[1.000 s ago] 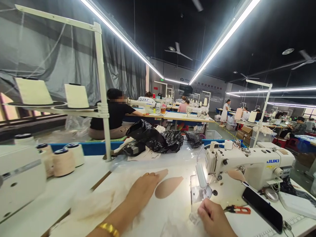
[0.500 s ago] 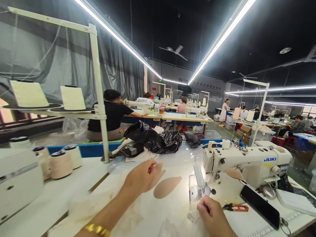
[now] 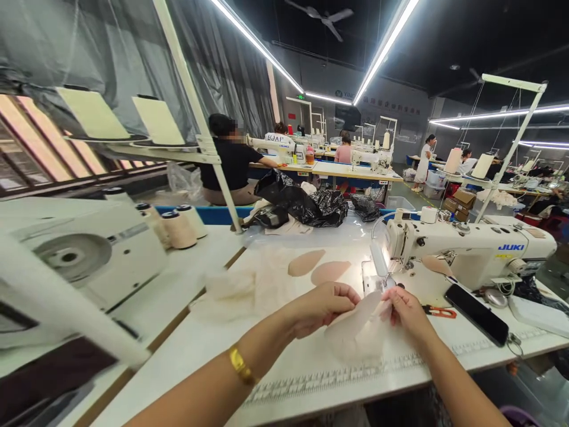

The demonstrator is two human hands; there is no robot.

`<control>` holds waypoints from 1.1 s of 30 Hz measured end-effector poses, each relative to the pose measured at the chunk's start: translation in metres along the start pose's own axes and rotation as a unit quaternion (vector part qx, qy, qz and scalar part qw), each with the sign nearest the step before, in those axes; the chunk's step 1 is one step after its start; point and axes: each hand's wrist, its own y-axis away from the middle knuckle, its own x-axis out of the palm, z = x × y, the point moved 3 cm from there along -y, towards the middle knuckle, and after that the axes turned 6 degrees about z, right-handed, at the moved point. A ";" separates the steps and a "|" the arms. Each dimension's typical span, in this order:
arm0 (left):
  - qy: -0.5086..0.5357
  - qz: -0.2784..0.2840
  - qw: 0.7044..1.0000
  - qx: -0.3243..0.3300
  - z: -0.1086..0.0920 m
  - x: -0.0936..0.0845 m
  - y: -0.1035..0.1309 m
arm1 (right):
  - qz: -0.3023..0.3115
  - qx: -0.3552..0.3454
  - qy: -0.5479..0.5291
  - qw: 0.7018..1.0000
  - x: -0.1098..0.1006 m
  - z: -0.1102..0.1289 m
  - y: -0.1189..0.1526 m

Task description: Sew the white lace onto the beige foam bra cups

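Left hand [image 3: 326, 308] and right hand [image 3: 406, 311] pinch a sheer pale piece [image 3: 351, 329] in front of a sewing machine [image 3: 471, 249]

A person's two bare hands, seen from the head, meet over a white table [image 3: 204, 341]. They are near each other but apart, with the sheer pale piece stretched between them. The left hand grips its upper edge between thumb and fingers; a gold bracelet [image 3: 240, 363] circles that wrist. The right hand pinches the other end, just in front of the machine's lit needle area. The lower part of the piece hangs soft and blurred, so its exact outline is hard to tell.

Beyond the left hand, two leaf-shaped beige pieces [image 3: 306, 263] lie flat, side by side. To the right of the right hand are red-handled snips [image 3: 442, 312], then a black phone [image 3: 476, 315] lying at a slant. A printed ruler strip [image 3: 317, 379] runs along the table's near edge.

At the table's far side sit crumpled black plastic bags [image 3: 326, 207]. Thread cones [image 3: 180, 230] stand to the left. Further back, a co-worker in a black top [image 3: 229, 166] sits at another machine.
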 end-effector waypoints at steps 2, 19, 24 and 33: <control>0.000 0.000 1.000 -0.015 0.001 0.003 0.001 | 0.007 -0.002 -0.010 1.000 0.005 0.005 0.004; -0.197 -0.103 0.971 0.093 -0.036 -0.003 0.009 | 0.028 -0.033 0.031 0.999 0.023 0.024 0.011; -0.357 -0.058 0.921 0.148 -0.020 -0.003 -0.004 | 0.028 -0.046 0.049 0.997 0.032 0.034 0.013; -0.406 -0.087 0.902 0.119 0.019 -0.035 -0.030 | -0.056 -0.063 0.033 0.996 0.017 0.016 -0.006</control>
